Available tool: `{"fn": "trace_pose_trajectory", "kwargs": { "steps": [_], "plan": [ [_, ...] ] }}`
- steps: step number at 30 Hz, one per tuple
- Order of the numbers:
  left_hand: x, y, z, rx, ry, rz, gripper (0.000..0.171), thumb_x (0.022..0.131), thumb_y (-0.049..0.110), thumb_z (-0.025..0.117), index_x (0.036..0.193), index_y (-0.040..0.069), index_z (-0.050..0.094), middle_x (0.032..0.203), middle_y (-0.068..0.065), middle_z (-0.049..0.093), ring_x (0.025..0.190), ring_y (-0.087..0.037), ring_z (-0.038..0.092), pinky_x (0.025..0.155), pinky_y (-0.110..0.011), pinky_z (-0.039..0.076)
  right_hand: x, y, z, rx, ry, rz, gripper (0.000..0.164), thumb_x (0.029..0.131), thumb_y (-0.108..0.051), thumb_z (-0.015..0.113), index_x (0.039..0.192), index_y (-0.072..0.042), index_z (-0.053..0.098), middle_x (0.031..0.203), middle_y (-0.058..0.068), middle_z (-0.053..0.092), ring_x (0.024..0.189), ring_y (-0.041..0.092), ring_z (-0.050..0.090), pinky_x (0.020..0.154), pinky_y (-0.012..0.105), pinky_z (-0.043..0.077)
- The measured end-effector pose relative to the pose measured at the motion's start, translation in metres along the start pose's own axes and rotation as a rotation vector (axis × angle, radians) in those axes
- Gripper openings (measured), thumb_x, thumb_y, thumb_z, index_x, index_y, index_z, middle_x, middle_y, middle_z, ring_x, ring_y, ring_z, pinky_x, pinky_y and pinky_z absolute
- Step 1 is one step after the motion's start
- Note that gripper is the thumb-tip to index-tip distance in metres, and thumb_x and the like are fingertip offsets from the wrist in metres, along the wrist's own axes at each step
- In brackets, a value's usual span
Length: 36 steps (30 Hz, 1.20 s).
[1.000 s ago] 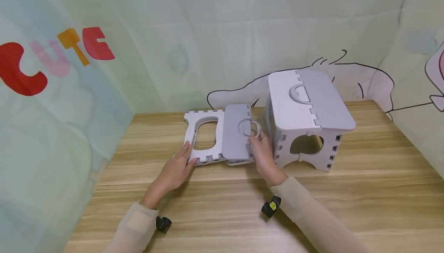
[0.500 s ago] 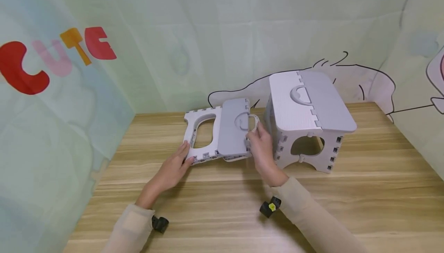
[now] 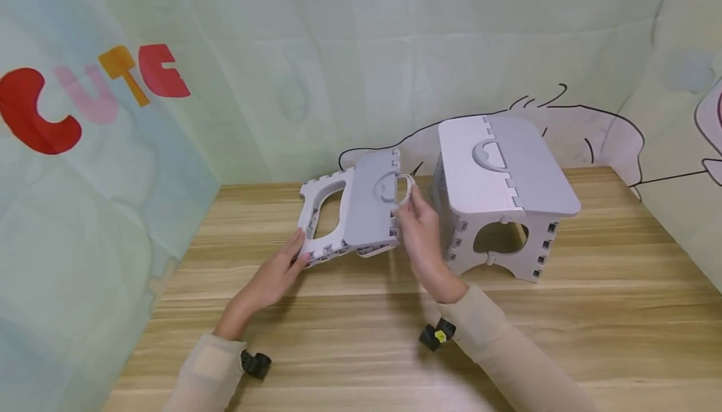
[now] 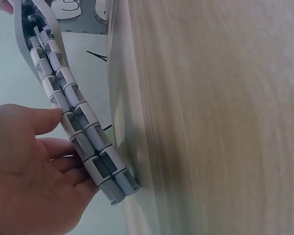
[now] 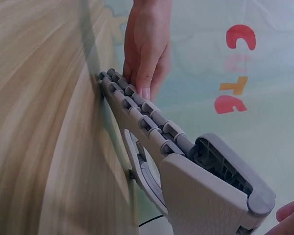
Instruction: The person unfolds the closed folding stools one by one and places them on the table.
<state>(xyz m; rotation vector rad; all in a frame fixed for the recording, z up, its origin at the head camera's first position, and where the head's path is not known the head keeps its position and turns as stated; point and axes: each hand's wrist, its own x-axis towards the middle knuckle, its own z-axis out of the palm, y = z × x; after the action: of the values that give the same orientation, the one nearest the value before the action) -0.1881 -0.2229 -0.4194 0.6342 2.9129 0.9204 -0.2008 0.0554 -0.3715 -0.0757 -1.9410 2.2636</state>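
Observation:
A folded white and grey step stool [image 3: 369,205] is tilted up from the table, its seat end raised and its leg end low on the left. My left hand [image 3: 274,279] grips the leg end; in the left wrist view the thumb and fingers of this hand [image 4: 34,171] lie about the hinged edge. At the seat end, my right hand [image 3: 420,236] holds the stool's edge beside its loop handle [image 3: 404,189]. Only the fingertips [image 5: 290,218] of the right hand show in the right wrist view.
An unfolded step stool [image 3: 470,167] of the same kind stands upright just right of my right hand. The wood-grain table [image 3: 350,337] runs back to a printed cloth backdrop [image 3: 361,61] with cartoon lines and coloured letters.
The folded stool's seat end has risen off the table and shifted slightly left, its leg end staying low. Both hands have kept their hold, the right one rising with it.

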Motion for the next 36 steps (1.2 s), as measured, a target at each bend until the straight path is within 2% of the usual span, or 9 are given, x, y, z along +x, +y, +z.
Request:
{"fn": "trace_pose_trajectory", "kwargs": {
  "steps": [2, 3, 11, 16, 24, 34, 36],
  "plan": [
    [-0.001, -0.002, -0.001, -0.018, -0.003, -0.001, 0.055, 0.109, 0.02, 0.041, 0.149, -0.014, 0.025, 0.158, -0.028, 0.02, 0.145, -0.043, 0.022, 0.118, -0.056, 0.02, 0.0, -0.002, 0.002, 0.0, -0.019, -0.023, 0.067, 0.095, 0.0, 0.05, 0.155, 0.001, 0.02, 0.164, 0.009, 0.015, 0.14, 0.014, 0.039, 0.106, 0.013, 0.036],
    [-0.001, -0.003, -0.002, -0.028, -0.004, 0.0, 0.055, 0.109, 0.02, 0.041, 0.149, -0.014, 0.024, 0.158, -0.028, 0.02, 0.145, -0.043, 0.022, 0.118, -0.056, 0.02, -0.001, -0.003, 0.003, 0.003, -0.029, -0.039, 0.066, 0.095, 0.001, 0.049, 0.155, 0.002, 0.02, 0.164, 0.009, 0.014, 0.146, 0.016, 0.026, 0.111, 0.015, 0.03],
    [-0.003, -0.012, -0.008, -0.12, -0.019, 0.012, 0.056, 0.109, 0.022, 0.041, 0.151, -0.013, 0.024, 0.158, -0.029, 0.021, 0.145, -0.044, 0.021, 0.117, -0.058, 0.02, 0.0, -0.013, 0.011, -0.027, -0.08, -0.17, 0.053, 0.1, 0.002, 0.048, 0.15, 0.007, 0.03, 0.161, 0.017, 0.021, 0.145, 0.021, 0.029, 0.108, 0.017, 0.034],
    [-0.003, -0.017, -0.013, -0.193, -0.034, 0.005, 0.057, 0.109, 0.022, 0.041, 0.152, -0.012, 0.022, 0.159, -0.028, 0.019, 0.145, -0.044, 0.02, 0.116, -0.06, 0.02, 0.003, -0.017, 0.016, -0.073, -0.115, -0.237, 0.051, 0.1, 0.001, 0.048, 0.149, 0.006, 0.034, 0.16, 0.013, 0.023, 0.146, 0.016, 0.027, 0.109, 0.017, 0.032],
    [-0.004, -0.019, -0.016, -0.245, -0.057, -0.001, 0.057, 0.11, 0.021, 0.038, 0.153, -0.009, 0.018, 0.16, -0.027, 0.016, 0.146, -0.043, 0.016, 0.116, -0.059, 0.018, 0.006, -0.021, 0.023, -0.136, -0.144, -0.327, 0.05, 0.1, 0.002, 0.047, 0.149, 0.001, 0.038, 0.158, 0.007, 0.024, 0.144, 0.011, 0.028, 0.11, 0.018, 0.033],
    [-0.006, -0.019, -0.02, -0.286, -0.061, -0.011, 0.055, 0.11, 0.018, 0.038, 0.154, -0.008, 0.017, 0.161, -0.026, 0.014, 0.147, -0.042, 0.015, 0.117, -0.055, 0.015, 0.012, -0.026, 0.032, -0.236, -0.174, -0.418, 0.05, 0.1, -0.001, 0.046, 0.149, 0.002, 0.04, 0.158, 0.011, 0.027, 0.142, 0.015, 0.032, 0.105, 0.018, 0.039],
    [-0.006, -0.02, -0.02, -0.299, -0.067, -0.012, 0.055, 0.11, 0.018, 0.037, 0.155, -0.007, 0.016, 0.161, -0.025, 0.013, 0.147, -0.042, 0.014, 0.119, -0.05, 0.015, 0.013, -0.028, 0.033, -0.273, -0.183, -0.44, 0.049, 0.099, 0.0, 0.046, 0.148, 0.002, 0.04, 0.157, 0.009, 0.027, 0.142, 0.014, 0.031, 0.104, 0.018, 0.039]
  ]
}}
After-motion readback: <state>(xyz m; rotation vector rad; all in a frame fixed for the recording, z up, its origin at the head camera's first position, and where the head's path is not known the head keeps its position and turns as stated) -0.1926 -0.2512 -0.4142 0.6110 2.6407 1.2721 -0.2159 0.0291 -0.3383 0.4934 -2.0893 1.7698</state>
